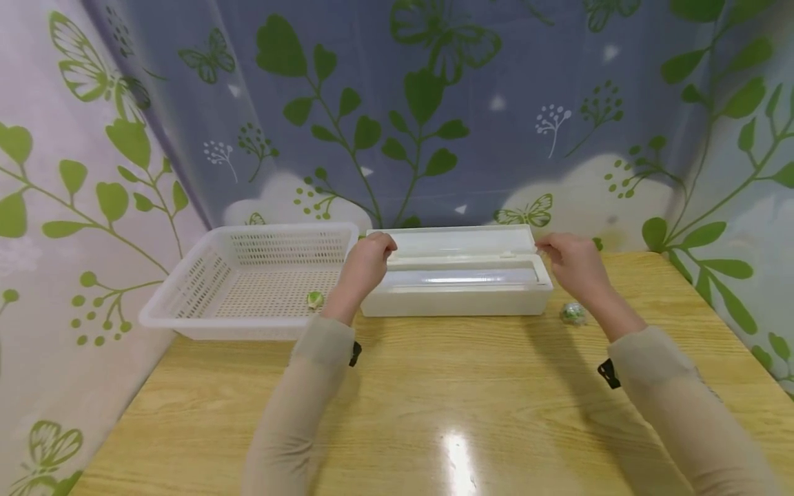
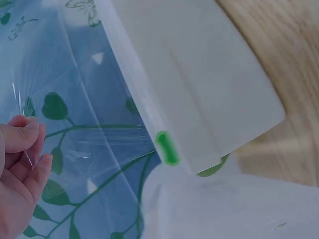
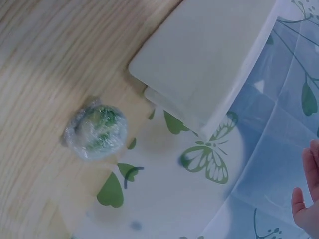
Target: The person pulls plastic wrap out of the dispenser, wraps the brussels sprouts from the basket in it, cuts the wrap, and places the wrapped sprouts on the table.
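A white cling film dispenser box [image 1: 455, 304] stands with its lid raised and a shiny film roll [image 1: 459, 277] inside. My left hand [image 1: 364, 265] is above its left end, pinching clear cling film [image 2: 94, 142] between thumb and fingers; the film stretches taut from the box in the left wrist view. At the right end, my right hand [image 1: 578, 263] has curled fingers and pinches at the film's other side; only part of this hand [image 3: 308, 199] enters the right wrist view. A small green-and-white vegetable piece wrapped in film [image 3: 99, 130] lies beside the box, below my right hand.
Left of the box is a white perforated plastic basket [image 1: 217, 322] with a small green-and-white vegetable piece [image 1: 315, 299] in it. Both containers stand on a wooden table [image 1: 397, 406], close against a leaf-and-butterfly patterned curtain [image 1: 484, 138].
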A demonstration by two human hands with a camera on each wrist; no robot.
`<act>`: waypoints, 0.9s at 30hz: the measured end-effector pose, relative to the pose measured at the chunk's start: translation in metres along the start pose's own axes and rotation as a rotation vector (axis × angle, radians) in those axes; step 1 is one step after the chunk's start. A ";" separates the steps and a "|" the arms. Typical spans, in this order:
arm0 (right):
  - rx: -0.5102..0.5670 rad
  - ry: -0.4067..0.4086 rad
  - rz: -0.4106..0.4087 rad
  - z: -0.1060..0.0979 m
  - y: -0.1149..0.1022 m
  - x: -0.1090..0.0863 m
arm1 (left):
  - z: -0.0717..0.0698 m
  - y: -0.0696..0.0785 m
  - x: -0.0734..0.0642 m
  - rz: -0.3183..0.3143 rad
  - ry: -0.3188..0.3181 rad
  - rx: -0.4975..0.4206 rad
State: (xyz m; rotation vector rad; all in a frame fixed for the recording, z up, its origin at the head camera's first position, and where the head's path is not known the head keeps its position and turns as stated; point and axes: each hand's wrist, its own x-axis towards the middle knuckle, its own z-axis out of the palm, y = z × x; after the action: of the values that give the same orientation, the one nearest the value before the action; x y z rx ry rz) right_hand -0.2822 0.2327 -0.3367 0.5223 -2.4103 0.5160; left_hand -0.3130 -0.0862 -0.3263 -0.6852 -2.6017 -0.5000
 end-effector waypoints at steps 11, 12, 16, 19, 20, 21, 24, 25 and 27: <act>0.014 0.100 -0.058 -0.026 -0.009 0.006 | -0.027 0.014 -0.001 0.094 0.101 -0.038; 0.015 0.113 -0.058 -0.029 -0.010 0.007 | -0.029 0.015 -0.001 0.101 0.104 -0.041; 0.021 0.158 -0.071 -0.038 -0.014 0.009 | -0.038 0.019 0.000 0.127 0.140 -0.062; 0.015 0.180 -0.079 -0.044 -0.018 0.010 | -0.045 0.021 -0.001 0.150 0.183 -0.069; 0.015 0.188 -0.080 -0.046 -0.020 0.011 | -0.047 0.022 -0.001 0.156 0.194 -0.071; 0.014 0.196 -0.082 -0.049 -0.021 0.011 | -0.050 0.023 -0.001 0.165 0.204 -0.069; 0.019 0.230 -0.094 -0.055 -0.026 0.011 | -0.057 0.027 -0.003 0.195 0.241 -0.076; 0.024 0.240 -0.096 -0.057 -0.028 0.011 | -0.060 0.028 -0.003 0.205 0.253 -0.077; 0.035 0.265 -0.102 -0.061 -0.030 0.011 | -0.065 0.030 -0.003 0.232 0.281 -0.084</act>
State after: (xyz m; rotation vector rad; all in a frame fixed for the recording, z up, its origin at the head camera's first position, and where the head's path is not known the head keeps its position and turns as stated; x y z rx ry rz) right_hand -0.2466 0.2335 -0.2771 0.5517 -2.1157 0.5476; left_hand -0.2759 -0.0905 -0.2653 -0.8639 -2.2180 -0.5878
